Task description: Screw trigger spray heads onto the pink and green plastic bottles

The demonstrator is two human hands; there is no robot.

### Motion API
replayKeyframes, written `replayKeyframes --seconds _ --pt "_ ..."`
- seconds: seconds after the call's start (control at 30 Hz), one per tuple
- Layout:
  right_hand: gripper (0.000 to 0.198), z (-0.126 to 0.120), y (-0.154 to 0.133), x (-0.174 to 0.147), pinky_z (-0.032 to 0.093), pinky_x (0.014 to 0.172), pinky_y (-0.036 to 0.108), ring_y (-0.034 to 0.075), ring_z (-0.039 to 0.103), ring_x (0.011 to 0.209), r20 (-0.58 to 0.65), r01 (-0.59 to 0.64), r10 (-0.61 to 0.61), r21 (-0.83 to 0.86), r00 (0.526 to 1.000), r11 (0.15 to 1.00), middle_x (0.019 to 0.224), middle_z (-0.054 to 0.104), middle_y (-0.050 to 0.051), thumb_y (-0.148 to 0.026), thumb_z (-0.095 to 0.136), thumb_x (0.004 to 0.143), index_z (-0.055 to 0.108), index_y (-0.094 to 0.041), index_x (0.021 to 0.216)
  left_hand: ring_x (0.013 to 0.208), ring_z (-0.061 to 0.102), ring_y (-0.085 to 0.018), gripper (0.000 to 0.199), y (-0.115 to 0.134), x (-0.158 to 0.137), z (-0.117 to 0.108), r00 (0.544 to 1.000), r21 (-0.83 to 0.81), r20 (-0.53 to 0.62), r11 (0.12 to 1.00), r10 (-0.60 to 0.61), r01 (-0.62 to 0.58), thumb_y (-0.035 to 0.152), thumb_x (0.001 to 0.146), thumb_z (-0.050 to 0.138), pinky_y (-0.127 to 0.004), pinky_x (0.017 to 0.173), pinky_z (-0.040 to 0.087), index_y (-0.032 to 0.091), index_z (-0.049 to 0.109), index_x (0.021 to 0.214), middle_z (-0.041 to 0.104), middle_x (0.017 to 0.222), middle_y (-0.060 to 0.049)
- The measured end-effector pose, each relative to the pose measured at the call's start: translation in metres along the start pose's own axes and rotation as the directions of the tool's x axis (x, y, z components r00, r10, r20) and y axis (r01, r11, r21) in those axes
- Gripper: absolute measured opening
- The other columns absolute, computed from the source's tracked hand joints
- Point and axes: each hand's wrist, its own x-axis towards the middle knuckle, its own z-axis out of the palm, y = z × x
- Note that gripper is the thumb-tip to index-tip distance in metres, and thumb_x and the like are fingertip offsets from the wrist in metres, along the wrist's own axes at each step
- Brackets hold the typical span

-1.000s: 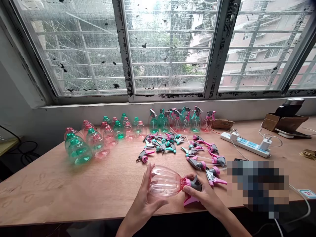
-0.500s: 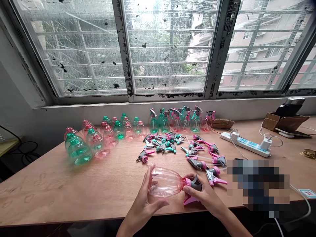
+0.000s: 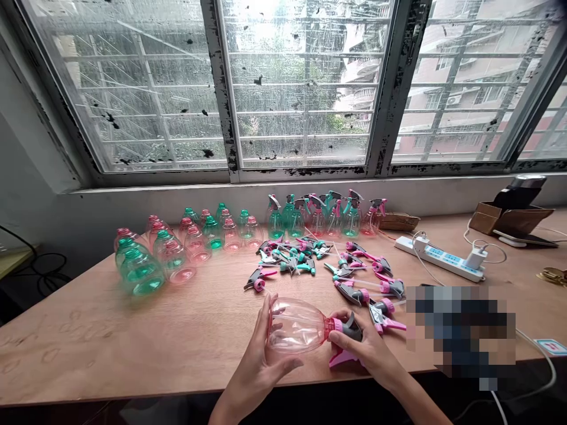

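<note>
Faced a jumble of loose spray heads (image 3: 305, 268), gray with pink or teal, spread beyond the right hand (image 3: 362, 349) and close to its knuckles. Behind these, had a row of fitted bottles (image 3: 275, 224) standing upright along the wall (image 3: 199, 198) under the window (image 3: 305, 88). Saw topless green and pink bottles (image 3: 144, 277) grouped at far left. To the right, met a white power strip (image 3: 436, 255) with plugs in it, a cardboard box (image 3: 498, 219) farther back, and a blurred patch (image 3: 465, 330) hiding part of the table (image 3: 177, 348).

Worked close to the near table edge. Had bare wood widest to the left of the left hand (image 3: 254, 357), a narrower strip ahead of it, and little room to the right.

Held a pink bottle (image 3: 296, 327) on its side over the front of the table, neck toward the right. Cradled its base in the left hand, fingers curled behind, thumb spread away below. Pinched the neck end and gray spray head (image 3: 352, 329) between right thumb and fingers, pink trigger (image 3: 342, 358) pointing down.

Against half a second earlier, noted almost no difference: same hold, same lie of the bottle, loose spray heads unmoved, only a slight shift of the whole view.
</note>
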Motion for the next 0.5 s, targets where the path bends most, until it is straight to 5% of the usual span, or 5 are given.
replayKeyframes --seconds 0.17,0.37,0.5 --pt "0.045 0.0017 -0.0058 -0.0006 0.051 0.072 0.032 0.019 0.066 0.073 -0.004 -0.012 0.012 -0.015 1.0 1.0 0.079 0.071 0.0 -0.055 0.089 0.081 0.07 -0.019 0.101 0.158 0.037 -0.038 0.109 -0.0052 0.0016 -0.0018 0.999 -0.023 0.024 0.999 -0.026 0.027 0.049 0.09 0.082 -0.053 0.13 0.032 0.039 0.011 0.173 0.008 0.183 -0.009" --pt "0.046 0.0019 -0.0047 -0.0012 0.053 0.072 0.034 0.021 0.068 0.072 0.0 -0.043 0.043 0.044 0.999 0.998 0.077 0.072 0.001 -0.057 0.087 0.084 0.067 -0.019 0.103 0.157 0.039 -0.035 0.087 -0.0019 -0.0029 0.0015 0.999 0.102 -0.006 0.994 0.037 -0.036 0.045 0.103 0.065 -0.054 0.131 0.031 0.047 0.012 0.171 0.011 0.183 -0.003" --pt "0.046 0.0016 -0.0051 -0.0005 0.052 0.07 0.031 0.019 0.067 0.071 0.028 -0.026 0.024 0.043 0.999 0.999 0.079 0.071 0.0 -0.055 0.09 0.081 0.069 -0.019 0.102 0.153 0.045 -0.038 0.1 -0.0026 -0.0035 0.0026 0.999 0.043 -0.046 0.999 0.007 -0.005 0.049 0.096 0.075 -0.055 0.128 0.036 0.041 0.012 0.173 0.012 0.183 -0.007"
